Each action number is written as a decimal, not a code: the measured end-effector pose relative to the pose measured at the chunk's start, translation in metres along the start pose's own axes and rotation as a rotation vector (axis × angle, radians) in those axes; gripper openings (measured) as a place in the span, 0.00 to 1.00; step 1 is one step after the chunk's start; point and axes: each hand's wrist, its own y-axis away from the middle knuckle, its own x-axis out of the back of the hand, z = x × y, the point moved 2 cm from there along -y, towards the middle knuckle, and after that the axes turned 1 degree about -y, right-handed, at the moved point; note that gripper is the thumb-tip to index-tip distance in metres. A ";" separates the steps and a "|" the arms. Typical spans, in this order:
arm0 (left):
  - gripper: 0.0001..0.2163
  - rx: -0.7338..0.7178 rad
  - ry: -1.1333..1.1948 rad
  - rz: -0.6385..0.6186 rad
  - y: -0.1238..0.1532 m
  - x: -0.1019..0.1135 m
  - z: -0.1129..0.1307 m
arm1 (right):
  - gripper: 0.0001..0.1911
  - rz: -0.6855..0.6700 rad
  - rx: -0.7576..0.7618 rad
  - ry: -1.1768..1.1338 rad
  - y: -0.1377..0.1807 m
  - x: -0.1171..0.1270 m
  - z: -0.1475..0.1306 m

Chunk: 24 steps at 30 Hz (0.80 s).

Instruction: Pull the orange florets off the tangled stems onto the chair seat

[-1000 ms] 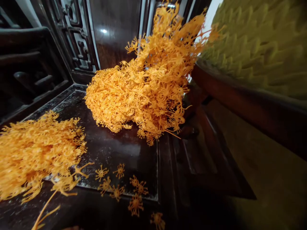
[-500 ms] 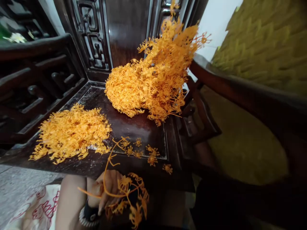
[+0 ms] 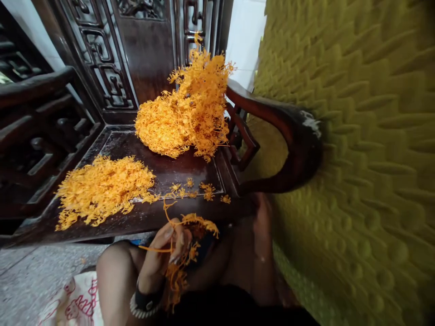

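My left hand (image 3: 159,256), with a dark wristband, is shut on an orange plastic sprig (image 3: 190,226) of small flower shapes, held just in front of the dark wooden chair seat (image 3: 176,170). A big heap of the same orange flower sprigs (image 3: 183,117) leans against the chair back. A flatter pile (image 3: 102,188) lies on the seat's left side. Several loose single flowers (image 3: 204,190) lie near the seat's front edge. My right hand (image 3: 263,213) sits dim in shadow under the armrest; I cannot tell its grip.
A curved wooden armrest (image 3: 282,131) juts out at the right of the seat. A yellow-green padded surface (image 3: 356,136) with a raised pattern fills the right side. Grey speckled floor (image 3: 34,280) and a white cloth with red print (image 3: 71,303) are at the lower left.
The view has pulled back and tilted down. My left hand, out of view a second ago, is now in sight and has risen closer to the seat edge with the sprig.
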 end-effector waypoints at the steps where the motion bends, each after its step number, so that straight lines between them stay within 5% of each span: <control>1: 0.12 0.014 -0.003 -0.009 0.000 -0.003 0.000 | 0.25 0.099 0.018 0.001 0.018 0.007 -0.002; 4: 0.13 0.076 -0.010 -0.039 0.000 -0.012 -0.001 | 0.23 0.207 0.095 0.006 0.074 0.013 -0.019; 6: 0.15 0.127 -0.011 -0.085 0.002 -0.019 -0.001 | 0.19 -0.166 0.182 -0.037 0.098 -0.001 -0.041; 9: 0.15 0.155 -0.013 -0.110 0.009 -0.025 0.002 | 0.29 -0.722 0.163 -0.216 0.107 -0.027 -0.074; 12: 0.14 0.109 -0.008 -0.052 0.018 -0.021 0.010 | 0.19 -0.969 0.105 -0.222 0.096 -0.046 -0.092; 15: 0.16 0.088 0.016 0.031 0.023 -0.014 0.018 | 0.13 -0.968 0.108 -0.136 0.086 -0.053 -0.096; 20: 0.23 0.122 0.084 0.268 0.024 -0.008 0.021 | 0.17 -0.937 0.114 -0.178 0.081 -0.050 -0.092; 24: 0.23 0.128 0.111 0.297 0.025 -0.010 0.020 | 0.15 -0.892 0.161 -0.167 0.083 -0.046 -0.093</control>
